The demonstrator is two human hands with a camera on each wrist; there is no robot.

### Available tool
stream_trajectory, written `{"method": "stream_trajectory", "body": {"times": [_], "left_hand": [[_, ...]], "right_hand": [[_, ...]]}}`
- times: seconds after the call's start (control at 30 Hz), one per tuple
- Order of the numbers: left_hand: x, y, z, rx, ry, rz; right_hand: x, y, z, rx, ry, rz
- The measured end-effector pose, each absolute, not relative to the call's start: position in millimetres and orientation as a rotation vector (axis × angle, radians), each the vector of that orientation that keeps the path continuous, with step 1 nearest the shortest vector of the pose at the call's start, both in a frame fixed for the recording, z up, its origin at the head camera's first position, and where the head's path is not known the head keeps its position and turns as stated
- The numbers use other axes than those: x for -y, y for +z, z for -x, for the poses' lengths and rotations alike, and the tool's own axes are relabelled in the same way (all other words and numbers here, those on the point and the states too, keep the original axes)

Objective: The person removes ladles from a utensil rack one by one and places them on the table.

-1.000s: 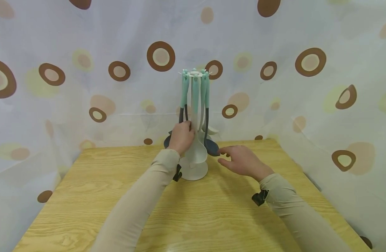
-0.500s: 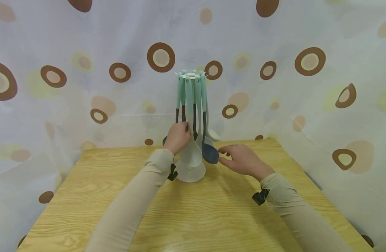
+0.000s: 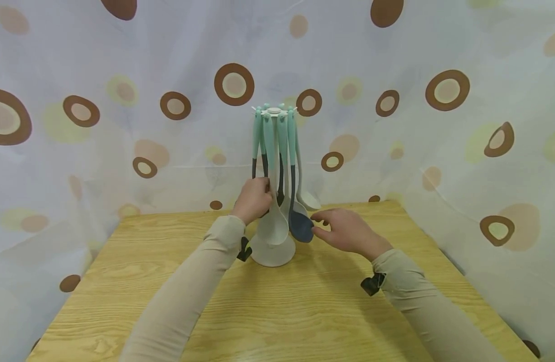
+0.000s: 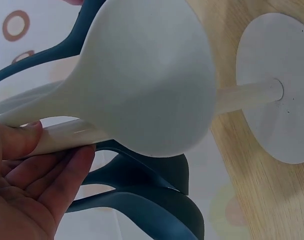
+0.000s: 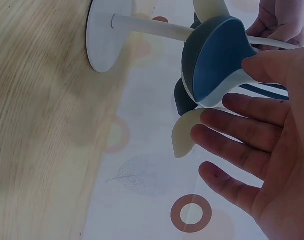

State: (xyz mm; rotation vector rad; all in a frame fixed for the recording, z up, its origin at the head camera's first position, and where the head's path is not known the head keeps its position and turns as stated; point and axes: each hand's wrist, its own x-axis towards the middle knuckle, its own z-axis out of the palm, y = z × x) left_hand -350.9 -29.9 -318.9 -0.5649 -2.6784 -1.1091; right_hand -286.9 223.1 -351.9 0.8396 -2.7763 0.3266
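A white utensil stand (image 3: 272, 254) with a round base stands on the table, several mint-handled utensils hanging from its top. My left hand (image 3: 253, 198) holds its white pole (image 4: 72, 136) between thumb and fingers, below the handles. A white ladle (image 3: 273, 229) hangs in front of the pole, its bowl covering part of it in the left wrist view. At the right side hangs a dark blue ladle (image 3: 301, 227). My right hand (image 3: 347, 231) is beside that ladle's bowl, thumb at its rim and the other fingers (image 5: 237, 132) extended and spread.
Other dark utensils (image 4: 162, 210) and a pale one (image 3: 308, 200) hang around the pole. The wooden table (image 3: 168, 281) ends at a patterned curtain (image 3: 168, 65) behind and at the sides.
The hanging utensils have turned around the pole, and the dark blue ladle has come forward. The stand and my left hand have shifted slightly left and nearer. My right hand stays almost in place.
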Motion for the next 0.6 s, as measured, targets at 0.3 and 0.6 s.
{"method": "stream_trajectory", "body": {"times": [0.3, 0.6], "left_hand": [[27.0, -318.4, 350.3, 2.673, -1.143, 0.625], [31.7, -320.8, 349.2, 2.703, -1.152, 0.632]], "right_hand": [[-228.0, -354.3, 284.8, 2.789, 0.328, -0.823], [-220.6, -352.7, 284.8, 2.789, 0.342, -0.866]]}}
